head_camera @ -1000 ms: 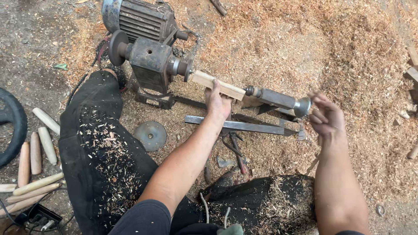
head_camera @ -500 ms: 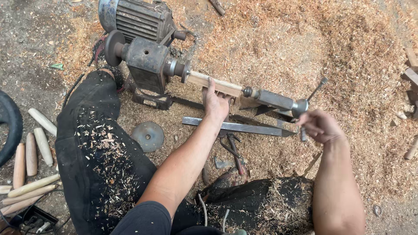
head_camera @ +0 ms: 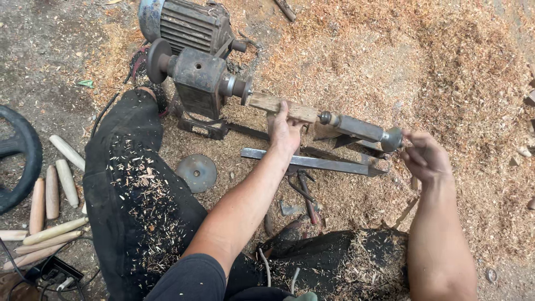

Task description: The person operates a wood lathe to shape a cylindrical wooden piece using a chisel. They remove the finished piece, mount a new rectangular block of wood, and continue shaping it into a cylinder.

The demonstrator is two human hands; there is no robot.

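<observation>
Wooden block (head_camera: 281, 106), pale and roughly squared, sits between the lathe head (head_camera: 203, 78) and the tailstock (head_camera: 356, 127), off the ground. From the head camera, the left hand (head_camera: 285, 134) reaches up, fingers curled on the block's middle, thumb raised. The right hand (head_camera: 426, 156) pinches the round knob (head_camera: 392, 139) at the tailstock's end. That block looks light, stiff and rough, likely easy to grip at mid-length, clear of both metal ends. Below lies a steel rest bar (head_camera: 312, 163). Sawdust (head_camera: 457, 72) carpets the dirt; turned pegs (head_camera: 53, 192) lie left; a motor (head_camera: 184, 22) sits behind.
</observation>
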